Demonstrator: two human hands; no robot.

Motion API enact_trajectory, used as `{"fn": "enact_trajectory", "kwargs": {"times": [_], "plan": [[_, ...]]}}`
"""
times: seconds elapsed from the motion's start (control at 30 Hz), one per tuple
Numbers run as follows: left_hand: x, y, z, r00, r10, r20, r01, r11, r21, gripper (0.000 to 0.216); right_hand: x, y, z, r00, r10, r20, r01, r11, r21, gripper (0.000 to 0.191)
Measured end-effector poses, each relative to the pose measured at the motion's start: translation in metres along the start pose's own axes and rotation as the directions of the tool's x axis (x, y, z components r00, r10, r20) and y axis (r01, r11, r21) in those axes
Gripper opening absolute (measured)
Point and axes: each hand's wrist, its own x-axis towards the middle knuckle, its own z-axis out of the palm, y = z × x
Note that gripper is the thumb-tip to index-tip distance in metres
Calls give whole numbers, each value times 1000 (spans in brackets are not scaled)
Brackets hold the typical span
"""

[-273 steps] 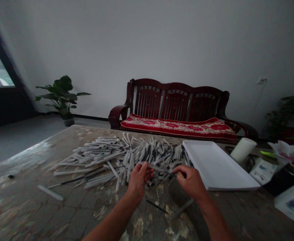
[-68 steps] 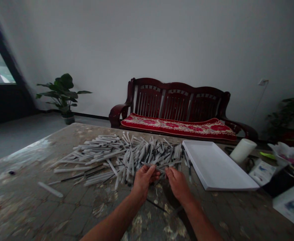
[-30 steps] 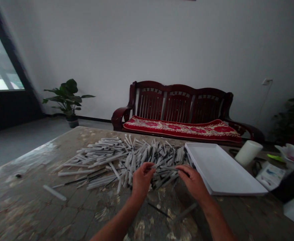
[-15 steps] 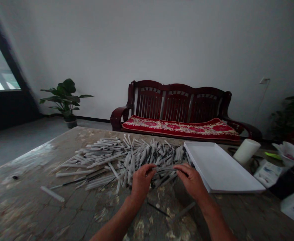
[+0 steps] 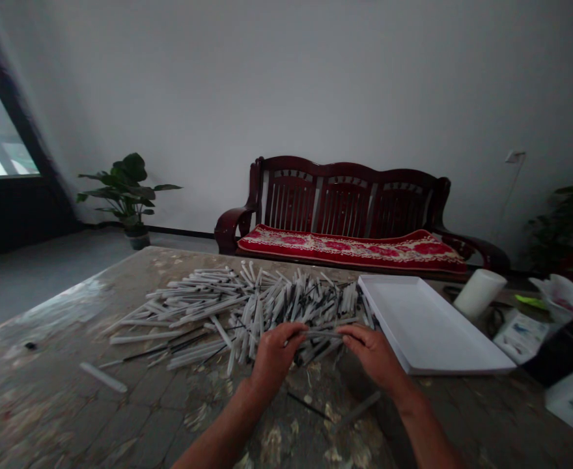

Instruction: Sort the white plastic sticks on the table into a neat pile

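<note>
Both hands pinch one thin grey stick-like piece (image 5: 323, 333), held level just above the near side of a pile. My left hand (image 5: 277, 352) closes on its left end, thumb against fingers. At its right end, my right hand (image 5: 370, 352) grips it the same way. Behind them spreads the pile of slim whitish and black sticks (image 5: 262, 306), possibly pens or tubes; their exact kind is too blurred to tell. Nearer me lie a thin black rod (image 5: 308, 405) and a grey stick (image 5: 359, 412) on the table. One pale stick (image 5: 103, 377) lies apart at the left.
A shallow white tray (image 5: 443, 326) stands right of the pile on the stained table (image 5: 135, 423). Farther right are a white roll (image 5: 480, 292), small boxes (image 5: 521, 333) and a dark container (image 5: 567, 352). A wooden bench (image 5: 345, 202) stands behind the table.
Both hands have lowered very slightly toward me, still holding the grey piece between them. The pile and tray look the same.
</note>
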Motion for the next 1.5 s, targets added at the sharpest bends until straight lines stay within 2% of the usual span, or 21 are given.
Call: {"fn": "enact_trajectory", "kwargs": {"times": [0.1, 0.2, 0.3, 0.37, 0.43, 0.5, 0.53, 0.6, 0.63, 0.73, 0.8, 0.93, 1.13, 1.23, 1.33, 1.4, 1.43, 1.5], "plan": [[-2, 1, -3, 998, 49, 35, -49, 999, 5, 17, -1, 1, -4, 989, 103, 103, -111, 991, 78, 29], [-3, 1, -3, 996, 70, 47, -70, 998, -2, 17, -2, -3, -6, 969, 128, 213, -158, 979, 131, 29], [-3, -1, 1, 999, 27, 27, -25, 999, -43, 21, -1, -9, -8, 964, 132, 232, -168, 975, 144, 30], [-2, -3, 5, 1000, -23, -19, 22, 996, -84, 37, 0, -6, -14, 985, 128, 112, -141, 983, 119, 31], [-3, -6, 7, 996, -51, -72, 44, 994, -99, 51, 1, 3, -28, 986, 115, -119, -110, 993, 47, 34], [-6, -7, 7, 996, -42, -78, 37, 997, -68, 52, -2, 17, -48, 919, 99, -381, -149, 983, -106, 37], [-8, -8, 7, 999, -25, -48, 24, 999, -40, 48, -5, 25, -59, 866, 112, -487, -233, 953, -195, 37], [-12, -6, 6, 997, 30, 71, -32, 999, 24, 36, -12, 39, -77, 776, 182, -604, -469, 806, -360, 36], [-14, -4, 5, 987, 62, 149, -71, 996, 55, 30, -16, 44, -84, 753, 227, -618, -558, 718, -416, 34], [-19, 2, 3, 933, 131, 336, -179, 977, 115, 26, -25, 53, -91, 722, 303, -622, -672, 519, -528, 32], [-21, 2, 2, 913, 144, 382, -210, 968, 138, 26, -25, 55, -88, 731, 297, -614, -674, 458, -580, 30], [-21, -4, 0, 926, 140, 351, -209, 964, 167, 24, -20, 55, -78, 770, 274, -577, -635, 421, -648, 26], [-20, -11, -3, 949, 175, 263, -225, 960, 170, 22, -17, 49, -73, 789, 366, -494, -613, 413, -674, 27], [-20, -9, -3, 951, 157, 267, -209, 962, 177, 22, -19, 45, -75, 780, 431, -454, -618, 412, -669, 28], [-22, -4, -2, 946, 128, 298, -184, 968, 168, 23, -18, 41, -77, 785, 439, -437, -610, 419, -673, 29], [-24, 3, -2, 922, 114, 371, -182, 971, 153, 23, -16, 37, -78, 817, 384, -431, -575, 468, -672, 30], [-25, 7, -1, 900, 108, 423, -184, 973, 143, 22, -15, 35, -78, 843, 344, -414, -538, 530, -655, 29], [-31, 16, 2, 842, 92, 532, -189, 973, 130, 17, -14, 32, -75, 907, 275, -318, -413, 725, -552, 26]]}}
